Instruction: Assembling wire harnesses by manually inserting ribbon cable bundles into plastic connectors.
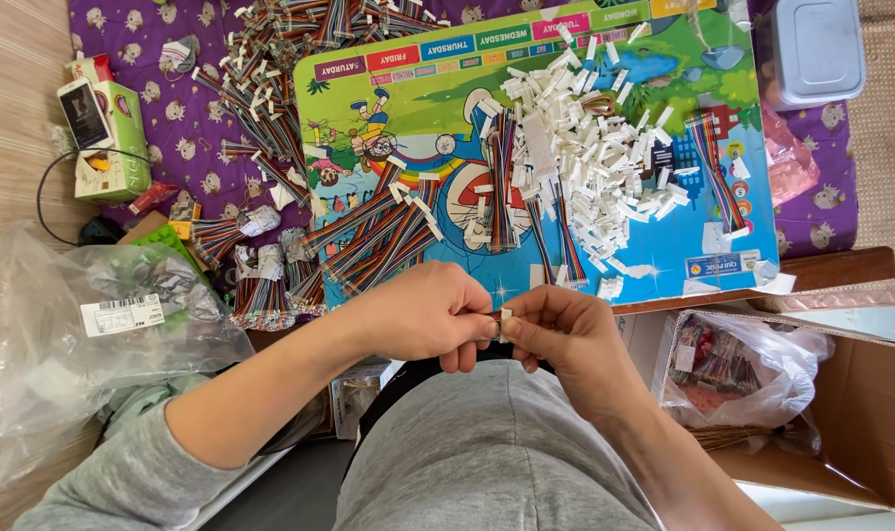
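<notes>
A small white connector housing (505, 317) sits pinched between the two hands, just above the person's grey-clad lap and just below the near edge of the colourful cartoon board (408, 108). The right hand (565, 334) closes thumb and forefinger on the housing from the right, while the left hand (423, 315) is curled into a loose fist against it, its fingertips meeting the same spot (what else the left fingers grip is hidden, though a dark bit shows between them). On the board beyond lies a heap of loose white housings (605, 147), with bundles of rainbow ribbon wires (378, 231) fanned to its left and a few more bundles (503, 177) standing in the middle. Further bundles (260, 79) spread over the purple patterned cloth (133, 39) at the upper left, near a green carton (118, 138) with a phone (84, 113) resting on it. A crumpled clear plastic bag (84, 334) lies at the left, a cardboard box (850, 413) holding another bag at the right, and a grey lidded container (811, 49) at the upper right.
</notes>
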